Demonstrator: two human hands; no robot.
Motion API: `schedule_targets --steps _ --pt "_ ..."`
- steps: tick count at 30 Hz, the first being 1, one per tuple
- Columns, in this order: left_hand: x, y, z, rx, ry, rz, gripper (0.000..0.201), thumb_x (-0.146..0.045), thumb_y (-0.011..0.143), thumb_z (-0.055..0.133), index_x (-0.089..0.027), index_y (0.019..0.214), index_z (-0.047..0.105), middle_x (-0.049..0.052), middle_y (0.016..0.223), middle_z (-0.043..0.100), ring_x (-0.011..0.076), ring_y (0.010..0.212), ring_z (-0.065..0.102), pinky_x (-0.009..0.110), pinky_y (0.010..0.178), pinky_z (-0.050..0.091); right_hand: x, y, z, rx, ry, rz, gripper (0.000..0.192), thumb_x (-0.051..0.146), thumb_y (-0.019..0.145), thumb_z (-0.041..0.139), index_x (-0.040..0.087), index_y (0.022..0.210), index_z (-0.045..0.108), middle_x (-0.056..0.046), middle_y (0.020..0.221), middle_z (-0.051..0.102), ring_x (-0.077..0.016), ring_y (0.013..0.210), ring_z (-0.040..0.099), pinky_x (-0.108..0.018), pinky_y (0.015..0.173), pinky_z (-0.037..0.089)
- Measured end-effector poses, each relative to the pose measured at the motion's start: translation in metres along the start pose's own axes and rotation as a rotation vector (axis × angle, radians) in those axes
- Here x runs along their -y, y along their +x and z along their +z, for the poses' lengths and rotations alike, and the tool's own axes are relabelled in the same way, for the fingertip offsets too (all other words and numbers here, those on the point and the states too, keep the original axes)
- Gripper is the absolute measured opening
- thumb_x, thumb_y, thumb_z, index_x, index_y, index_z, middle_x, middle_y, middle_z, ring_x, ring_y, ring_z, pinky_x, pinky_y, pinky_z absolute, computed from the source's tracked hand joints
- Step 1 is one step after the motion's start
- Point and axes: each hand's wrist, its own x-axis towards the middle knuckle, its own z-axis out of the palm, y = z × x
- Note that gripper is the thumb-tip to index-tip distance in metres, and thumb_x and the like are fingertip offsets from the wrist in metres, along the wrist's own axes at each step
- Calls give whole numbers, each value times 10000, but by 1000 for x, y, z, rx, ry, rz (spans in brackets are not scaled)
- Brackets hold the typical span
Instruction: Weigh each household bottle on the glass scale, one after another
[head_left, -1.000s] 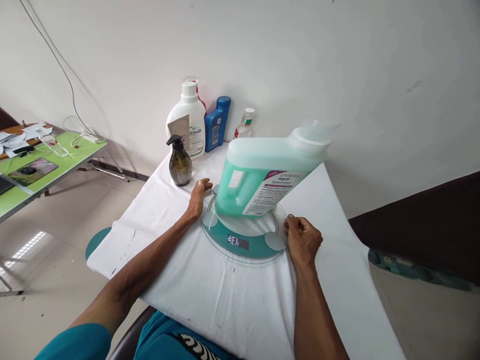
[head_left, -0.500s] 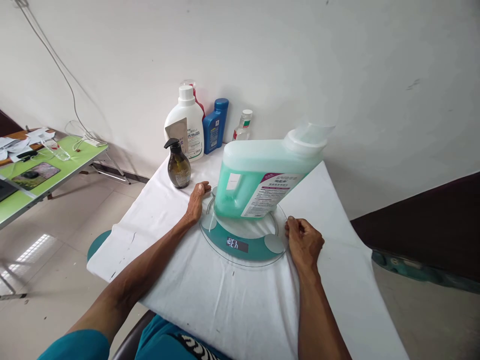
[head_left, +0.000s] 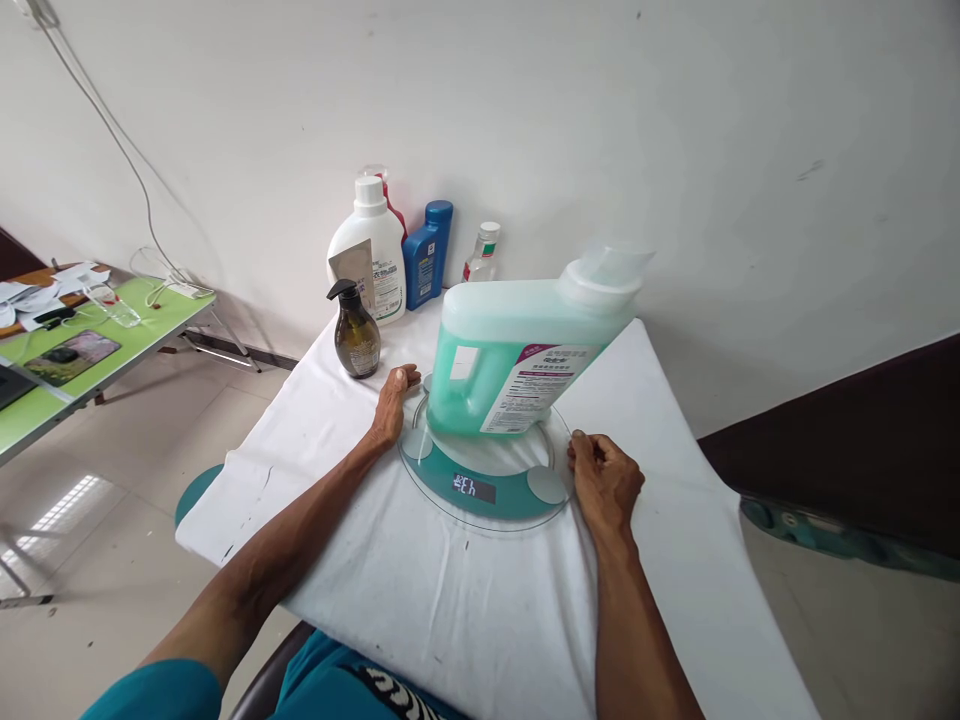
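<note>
Pale wall (head_left: 540, 110) behind, white-clothed worktop (head_left: 480, 610) in front. Big green jug (head_left: 502, 340) stands on the round glass scale (head_left: 510, 492), long side running left to right, cap (head_left: 604, 277) end rightward. It's between and just past both hands; left grip (head_left: 390, 408) looks closer, fingers loosely outstretched along the scale's rim. Right grip (head_left: 609, 482) bunches opposite, can't tell if it's clamped.

Reads upside down on the lit display (head_left: 474, 488) of the round glass scale (head_left: 510, 508): seemingly 4, then 3, beside smaller marks too blurred to tell. Runs in rows of Chinese characters, too fine to read, over the white-and-magenta label (head_left: 536, 388) on the green-liquid jug (head_left: 499, 308). Looks like 衣物 in dark print on the white screw-cap bottle (head_left: 367, 228). Blurs on the blue bottle (head_left: 427, 262) and brown pump bottle (head_left: 356, 342).
</note>
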Motion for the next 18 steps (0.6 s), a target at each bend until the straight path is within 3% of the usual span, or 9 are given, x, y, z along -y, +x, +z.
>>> schedule_targets --steps 5,9,13,18 --pt "-13 -6 2 0 78 37 869 -930 936 406 -188 1304 670 185 1331 733 353 1333 666 552 1199 474 1 0 -1 4 -7 -12 410 635 841 534 267 669 593 -41 626 688 -237 626 628 -375 727 461" --pt "-43 -12 5 -36 148 197 842 -905 964 391 -206 1362 640 186 1396 703 363 1374 633 561 1211 452 4 0 -1 3 2 -8 413 635 836 542 268 654 597 -41 593 671 -234 623 606 -370 697 451" --pt "-79 -16 13 -6 85 368 840 -891 987 349 -246 1481 564 162 1467 665 355 1434 594 539 1229 442 7 0 -2 -6 -14 -2 414 631 832 538 260 665 612 -48 631 686 -233 652 604 -365 704 442" --pt "-107 -18 31 66 19 449 837 -890 995 323 -274 1524 525 142 1477 654 359 1428 588 539 1214 448 12 -2 -4 -5 -21 19 414 630 821 536 257 662 619 -48 618 667 -241 665 607 -363 697 442"
